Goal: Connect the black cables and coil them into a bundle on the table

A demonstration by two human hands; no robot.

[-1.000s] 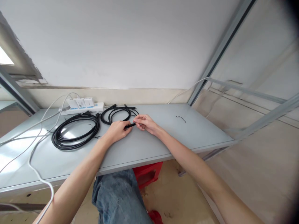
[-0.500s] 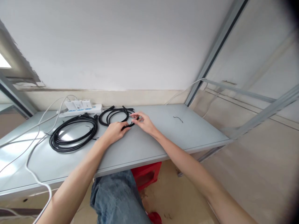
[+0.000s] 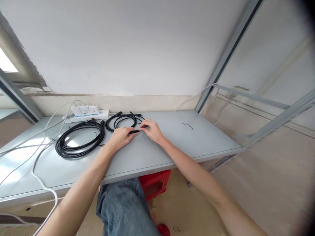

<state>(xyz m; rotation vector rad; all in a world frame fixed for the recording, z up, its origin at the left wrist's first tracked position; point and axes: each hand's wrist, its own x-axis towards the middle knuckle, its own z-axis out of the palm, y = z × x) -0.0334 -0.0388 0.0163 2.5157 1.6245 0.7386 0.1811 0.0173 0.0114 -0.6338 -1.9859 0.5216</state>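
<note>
A coiled black cable (image 3: pixel 114 123) with plugs at its far side lies on the grey table, under and beyond both hands. My left hand (image 3: pixel 122 135) is closed around the near side of this coil, thumb and fingers pinching the strands. Just to its right, my right hand (image 3: pixel 150 129) has its fingertips pressed together on the same coil's near right part. Any thin tie between the right fingertips is too small to make out. Left of the hands rests a second, larger black cable coil (image 3: pixel 80 154), with short twist ties on it.
A white power strip (image 3: pixel 103 114) with several white adapters stands against the wall at the back left. White cords (image 3: pixel 40 183) run over the table's left side. A loose black twist tie (image 3: pixel 188 125) lies to the right. Metal posts (image 3: pixel 216 72) frame the table; a red stool (image 3: pixel 155 185) stands below.
My right hand's fingers, spread apart before, have come down and closed onto the cable coil. My left hand stays at the coil. The view has shifted slightly.
</note>
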